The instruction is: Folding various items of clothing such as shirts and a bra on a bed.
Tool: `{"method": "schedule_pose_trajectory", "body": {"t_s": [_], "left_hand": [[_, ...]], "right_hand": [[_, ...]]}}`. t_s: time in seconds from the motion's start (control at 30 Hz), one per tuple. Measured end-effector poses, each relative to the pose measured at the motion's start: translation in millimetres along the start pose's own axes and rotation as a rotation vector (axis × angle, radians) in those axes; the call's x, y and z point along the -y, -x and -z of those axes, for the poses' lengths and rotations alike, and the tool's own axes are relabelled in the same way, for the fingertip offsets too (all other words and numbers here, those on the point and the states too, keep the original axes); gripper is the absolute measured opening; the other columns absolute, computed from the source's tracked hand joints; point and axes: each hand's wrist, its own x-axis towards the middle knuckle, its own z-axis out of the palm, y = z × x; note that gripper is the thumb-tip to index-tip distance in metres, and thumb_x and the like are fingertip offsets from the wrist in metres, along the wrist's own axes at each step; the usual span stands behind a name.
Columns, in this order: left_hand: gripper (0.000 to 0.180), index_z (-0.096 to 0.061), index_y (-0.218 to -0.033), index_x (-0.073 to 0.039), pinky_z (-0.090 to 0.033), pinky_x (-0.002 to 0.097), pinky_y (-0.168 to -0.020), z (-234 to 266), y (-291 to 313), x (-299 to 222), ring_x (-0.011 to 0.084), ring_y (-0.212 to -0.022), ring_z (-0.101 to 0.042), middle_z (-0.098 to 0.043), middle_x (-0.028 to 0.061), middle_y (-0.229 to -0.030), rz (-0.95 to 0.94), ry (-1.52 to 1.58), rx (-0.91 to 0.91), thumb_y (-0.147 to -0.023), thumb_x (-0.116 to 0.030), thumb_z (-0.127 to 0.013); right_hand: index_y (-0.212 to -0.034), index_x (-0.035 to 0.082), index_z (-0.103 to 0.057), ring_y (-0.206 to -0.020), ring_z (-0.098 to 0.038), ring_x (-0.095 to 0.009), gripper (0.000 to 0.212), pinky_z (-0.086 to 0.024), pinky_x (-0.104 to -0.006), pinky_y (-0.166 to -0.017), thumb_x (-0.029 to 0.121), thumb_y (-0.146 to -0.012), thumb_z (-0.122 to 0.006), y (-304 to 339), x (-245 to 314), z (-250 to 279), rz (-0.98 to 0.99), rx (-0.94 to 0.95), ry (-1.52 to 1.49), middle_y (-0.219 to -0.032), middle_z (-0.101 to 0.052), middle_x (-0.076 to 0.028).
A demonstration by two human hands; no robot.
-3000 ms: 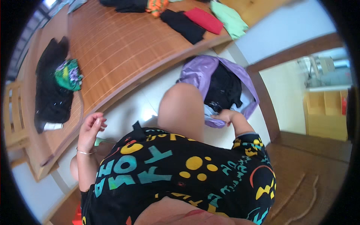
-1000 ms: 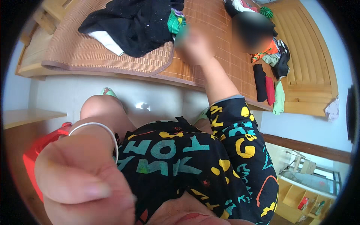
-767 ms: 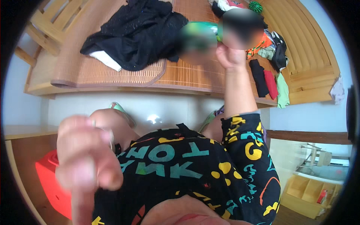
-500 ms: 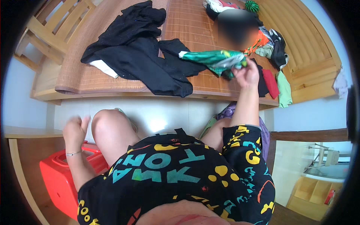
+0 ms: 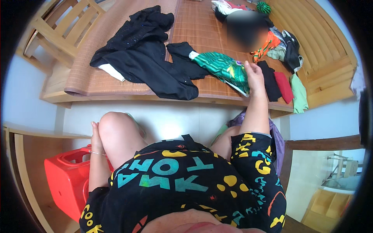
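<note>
My right hand (image 5: 255, 75) is at the bed's front edge, its fingers extended against the right end of a green patterned garment (image 5: 223, 70). That garment lies spread out, with striped and leafy print and white trim. My left hand (image 5: 96, 136) rests against the outer side of my left knee, fingers straight, holding nothing. Left of the green garment lies a large heap of black clothing (image 5: 143, 58) with a white patch at its lower left. Folded black (image 5: 269, 80), red (image 5: 283, 87) and light green (image 5: 298, 93) cloths sit in a row to the right of my right hand.
A woven mat (image 5: 83, 77) covers the wooden bed's left side. More clothes, including an orange striped piece (image 5: 266, 47), pile against the headboard (image 5: 311, 35), near a green striped ball (image 5: 263, 7). A blurred dark shape hides part. A red plastic stool (image 5: 64, 178) stands left of me.
The green garment, lifted and bunched in my right hand before, now lies flatter on the bed with my fingers straightened. My left hand has moved right and down onto my knee.
</note>
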Motion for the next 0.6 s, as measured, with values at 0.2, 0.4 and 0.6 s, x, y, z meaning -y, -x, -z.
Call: {"method": "schedule_pose_trajectory", "body": {"t_s": [0.2,0.4,0.6], "left_hand": [[0.08,-0.024,-0.137,0.009,-0.025,0.0406,-0.109,-33.0,26.6,8.0,0.0376,-0.131,-0.031,-0.033,0.0281,-0.138,-0.424,-1.291,-0.183,-0.082,-0.036,-0.061],[0.062,-0.046,-0.129,-0.004,-0.029,0.0451,-0.105,-150.5,40.8,-34.7,0.0386,-0.129,-0.034,-0.04,0.0209,-0.136,-0.87,-1.378,0.411,-0.074,-0.027,-0.066],[0.061,-0.048,-0.128,-0.009,-0.027,0.0494,-0.106,-255.3,-36.0,-9.6,0.0347,-0.126,-0.038,-0.045,0.0168,-0.133,-1.099,-1.486,0.578,-0.074,-0.026,-0.069]], "right_hand": [[-0.126,0.001,-0.05,-0.113,-0.051,-0.036,0.075,-0.04,-0.0421,-0.096,0.053,-0.073,-0.065,16.4,15.0,-5.7,0.193,-0.018,0.711,-0.119,-0.055,-0.023],[-0.127,0.013,-0.051,-0.12,-0.046,-0.032,0.069,-0.04,-0.0444,-0.097,0.054,-0.073,-0.064,41.0,41.4,-31.1,0.173,0.248,1.119,-0.128,-0.051,-0.015],[-0.113,0.013,-0.059,-0.102,-0.059,-0.034,0.044,-0.046,-0.0433,-0.087,0.041,-0.08,-0.062,13.9,25.4,-34.2,0.115,0.213,0.985,-0.106,-0.063,-0.018]]}}
